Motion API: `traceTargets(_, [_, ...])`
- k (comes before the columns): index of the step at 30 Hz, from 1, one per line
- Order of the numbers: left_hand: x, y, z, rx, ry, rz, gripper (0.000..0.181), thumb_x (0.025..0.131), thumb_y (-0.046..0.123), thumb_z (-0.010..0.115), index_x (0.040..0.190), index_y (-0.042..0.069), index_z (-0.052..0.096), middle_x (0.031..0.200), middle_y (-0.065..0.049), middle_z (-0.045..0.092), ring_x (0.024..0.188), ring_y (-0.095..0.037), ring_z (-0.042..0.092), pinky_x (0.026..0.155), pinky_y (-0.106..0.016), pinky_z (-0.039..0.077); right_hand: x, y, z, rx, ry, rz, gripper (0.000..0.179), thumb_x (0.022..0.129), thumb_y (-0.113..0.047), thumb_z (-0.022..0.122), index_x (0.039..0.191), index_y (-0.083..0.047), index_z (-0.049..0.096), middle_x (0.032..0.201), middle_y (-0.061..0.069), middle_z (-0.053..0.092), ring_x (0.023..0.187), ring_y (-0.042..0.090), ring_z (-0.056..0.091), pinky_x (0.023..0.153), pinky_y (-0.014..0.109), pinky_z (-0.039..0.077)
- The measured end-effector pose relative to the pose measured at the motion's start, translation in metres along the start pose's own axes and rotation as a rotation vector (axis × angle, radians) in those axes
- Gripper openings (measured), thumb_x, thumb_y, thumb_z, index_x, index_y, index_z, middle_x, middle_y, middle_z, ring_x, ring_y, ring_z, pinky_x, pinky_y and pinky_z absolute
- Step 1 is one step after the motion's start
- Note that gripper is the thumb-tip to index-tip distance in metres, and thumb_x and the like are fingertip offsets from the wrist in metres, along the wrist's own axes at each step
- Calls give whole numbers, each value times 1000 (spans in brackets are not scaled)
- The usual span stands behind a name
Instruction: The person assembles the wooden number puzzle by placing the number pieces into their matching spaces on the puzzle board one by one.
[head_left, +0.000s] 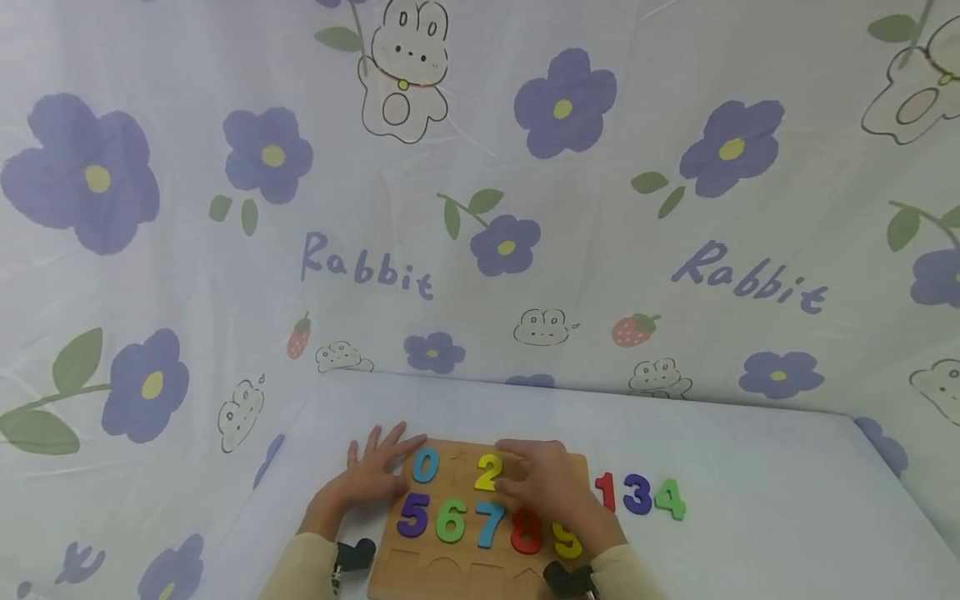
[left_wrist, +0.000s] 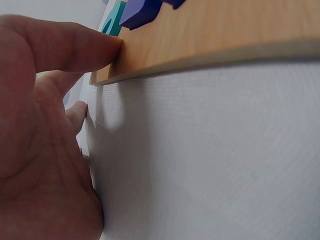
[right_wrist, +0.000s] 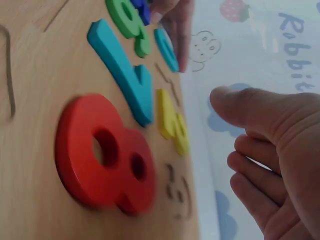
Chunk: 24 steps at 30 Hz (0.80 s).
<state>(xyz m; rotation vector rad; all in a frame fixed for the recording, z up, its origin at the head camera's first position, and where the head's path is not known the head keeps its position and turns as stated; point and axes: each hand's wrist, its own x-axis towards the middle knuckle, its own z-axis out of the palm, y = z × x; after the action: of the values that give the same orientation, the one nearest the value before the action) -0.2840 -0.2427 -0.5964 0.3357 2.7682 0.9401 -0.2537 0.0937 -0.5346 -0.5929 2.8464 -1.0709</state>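
Observation:
A wooden number puzzle board [head_left: 390,562] lies on the white table. My left hand [head_left: 363,479] rests at its left edge, fingers spread, the thumb touching the board beside the blue 0 [head_left: 417,467]. Over the upper right of the board hovers my right hand [head_left: 551,483], near the yellow 2 [head_left: 491,475]. In the right wrist view its thumb and fingers are apart with nothing between them. On the board also sit a purple 5 [head_left: 412,521], green 6 [head_left: 441,525], blue 7 [head_left: 491,521], red 8 [right_wrist: 75,150] and yellow 9 [head_left: 566,546], partly behind the right wrist.
Right of the board, a red 1 [head_left: 607,492], a purple 3 [head_left: 639,496] and a green 4 [head_left: 670,500] lie in a row on the table. Shallow recesses show along the board's near edge. A patterned cloth [head_left: 570,192] hangs behind the table.

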Motion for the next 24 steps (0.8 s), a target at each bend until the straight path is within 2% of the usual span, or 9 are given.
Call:
traceTargets(7, [-1,1,0,-5,5,4,80,86,24,73,164,29,53,184,-13,19,169,-53,-8,126,-79,-18,-16,5,-31,3,46,-25,53,90,-30,91,139,-19,77,140,1,77,136,32,70,113,58,57])
traceTargets(13, [-1,0,1,7,4,13,80,87,25,72,164,28,53,184,-14,20,168,-54,-7,126,-80,-17,-35,21,-62,-46,55,-12,53,89,-34,92,138,-22,77,139,-2,78,135,31,71,111,57,59])
traceTargets(14, [-1,0,0,7,4,15,80,87,25,72,164,28,53,184,-14,19,168,-54,-7,126,-80,-17,-39,24,-68,-64,56,-13,53,89,-34,92,139,-22,77,139,-1,78,134,30,71,109,56,60])
traceTargets(17, [-2,1,0,9,10,16,79,87,25,72,164,28,53,184,-14,20,168,-54,-7,126,-81,-16,-50,35,-84,-90,52,-10,56,88,-32,93,140,-20,76,139,2,78,110,25,79,95,44,67])
traceTargets(19, [-2,2,0,7,12,14,79,87,24,72,164,28,53,184,-14,20,168,-54,-7,126,-81,-16,-58,42,-95,-114,51,-14,57,88,-32,93,141,-19,76,139,4,78,107,25,79,91,43,68])
traceTargets(21, [-1,1,0,8,12,8,79,87,24,72,163,29,53,184,-14,20,169,-54,-6,126,-81,-15,-65,50,-105,-133,49,-12,58,88,-31,93,142,-19,75,139,5,78,109,28,79,92,45,68])
traceTargets(22, [-1,1,0,6,12,7,79,87,23,72,163,30,53,184,-14,21,169,-54,-6,126,-81,-15,-69,54,-109,-159,56,-15,58,87,-32,94,141,-20,75,139,4,78,120,30,76,98,51,66])
traceTargets(23, [-1,1,0,5,12,5,79,87,23,72,163,31,53,184,-14,20,169,-54,-6,126,-80,-16,-73,58,-114,-167,53,-7,59,87,-32,93,142,-21,75,140,4,77,123,32,76,99,52,65])
traceTargets(24, [-1,0,1,6,9,-1,80,87,23,72,164,32,53,184,-13,20,169,-53,-7,126,-80,-16,-77,61,-118,-176,52,0,59,87,-32,93,142,-21,75,140,4,77,131,37,72,104,60,62])
